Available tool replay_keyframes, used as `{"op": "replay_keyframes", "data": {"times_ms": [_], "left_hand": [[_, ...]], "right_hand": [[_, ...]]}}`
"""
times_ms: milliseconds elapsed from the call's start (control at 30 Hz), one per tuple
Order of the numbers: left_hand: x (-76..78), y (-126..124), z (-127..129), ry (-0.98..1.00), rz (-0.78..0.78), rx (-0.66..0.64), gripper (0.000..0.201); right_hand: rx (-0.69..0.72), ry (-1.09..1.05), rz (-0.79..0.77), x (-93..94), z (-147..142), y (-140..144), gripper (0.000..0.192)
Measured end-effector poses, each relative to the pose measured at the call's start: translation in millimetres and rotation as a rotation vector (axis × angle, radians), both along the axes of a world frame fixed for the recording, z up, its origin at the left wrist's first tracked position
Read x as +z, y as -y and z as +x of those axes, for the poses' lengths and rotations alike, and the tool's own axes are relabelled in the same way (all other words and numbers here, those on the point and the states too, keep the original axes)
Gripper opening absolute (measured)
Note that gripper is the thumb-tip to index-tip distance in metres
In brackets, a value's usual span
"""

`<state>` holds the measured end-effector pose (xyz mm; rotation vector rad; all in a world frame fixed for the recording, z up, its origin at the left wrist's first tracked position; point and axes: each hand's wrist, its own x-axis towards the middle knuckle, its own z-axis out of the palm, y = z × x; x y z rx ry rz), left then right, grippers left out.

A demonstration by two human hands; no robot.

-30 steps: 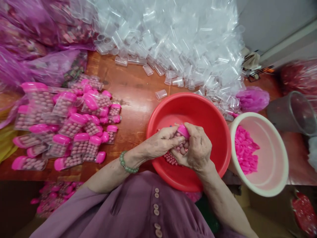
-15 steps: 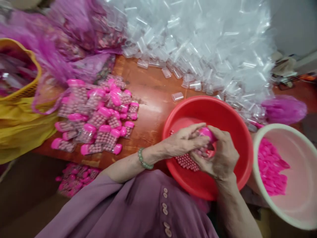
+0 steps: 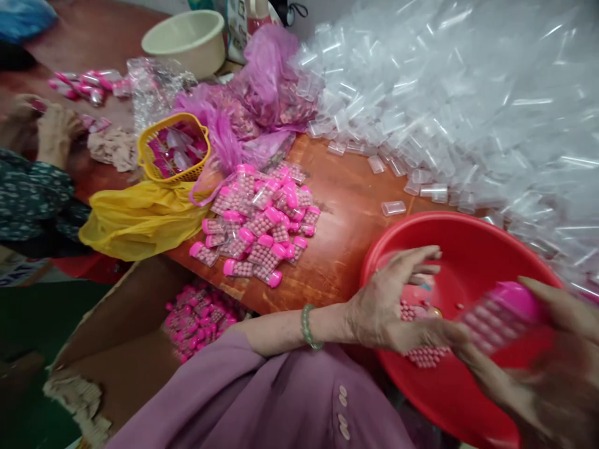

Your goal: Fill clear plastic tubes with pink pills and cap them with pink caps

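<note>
My right hand (image 3: 556, 368), smeared by motion, grips a clear container (image 3: 498, 318) filled with pink beads and topped by a bright pink cap. It is above the right part of a red basin (image 3: 388, 240). My left hand (image 3: 393, 305) is over the basin's left side, fingers apart and holding nothing. Its thumb points at the container's lower end; whether they touch I cannot tell. Loose pink beads (image 3: 428, 355) lie in the basin below my left hand. A pile of capped, bead-filled containers (image 3: 262, 224) lies on the wooden table to the left.
Empty clear containers (image 3: 435, 112) form a large heap at the back right. Left of the pile are a yellow basket (image 3: 145, 143), a yellow bag (image 3: 140, 218) and pink bags (image 3: 271, 81). A cardboard box (image 3: 126, 330) stands below the table edge. A co-worker's hands (image 3: 56, 131) are at far left.
My view has swung left, bringing the co-worker and cardboard box into sight. My hands have drawn apart: the left has let go of the capped container, and the right has carried it rightward.
</note>
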<state>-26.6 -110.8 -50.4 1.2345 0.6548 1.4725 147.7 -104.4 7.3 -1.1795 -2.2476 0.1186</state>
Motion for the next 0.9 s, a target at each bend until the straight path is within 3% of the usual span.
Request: {"op": "replay_keyframes", "data": {"times_ms": [67,133,267,367,500,600,667,733,800,900], "left_hand": [[5.2,0.2,-0.3,-0.064,0.204,0.096,0.099],[13.3,1.9,-1.4,-0.087,0.288,0.213,0.086],[24.1,9.4,-11.5,-0.086,0.206,0.378,0.059],[17.9,15.4,-29.5,-0.170,0.124,0.378,0.041],[-1.8,17.0,-61.7,-0.285,0.010,0.463,0.032],[-9.7,7.6,-84.2,-0.298,-0.093,0.446,0.041],[-7.7,-0.5,-99.7,-0.355,-0.100,0.453,0.046],[-1.3,-6.5,-119.3,-0.451,-0.099,0.554,0.045],[5.5,-9.7,-144.5,-0.575,-0.050,0.753,0.046],[8.6,-14.6,-188.3,-0.846,-0.209,0.858,0.036]], "right_hand": [[0.046,0.134,0.058,-1.5,-5.9,1.4,0.081],[0.171,0.182,0.055,-3.9,-17.8,2.3,0.078],[0.232,0.144,0.146,-5.9,-48.9,1.2,0.079],[0.260,0.135,0.122,-6.2,-73.3,-2.3,0.081],[0.381,0.131,-0.092,-7.8,-109.3,-7.9,0.081],[0.443,0.179,-0.328,-7.6,-126.5,-16.0,0.080],[0.462,0.209,-0.408,-3.7,-123.3,-23.3,0.081],[0.400,0.220,-0.416,2.6,-104.3,-31.6,0.076],[0.204,0.238,-0.385,7.1,-71.3,-41.4,0.060],[-0.089,0.364,-0.444,1.9,-13.9,-57.4,0.040]]}}
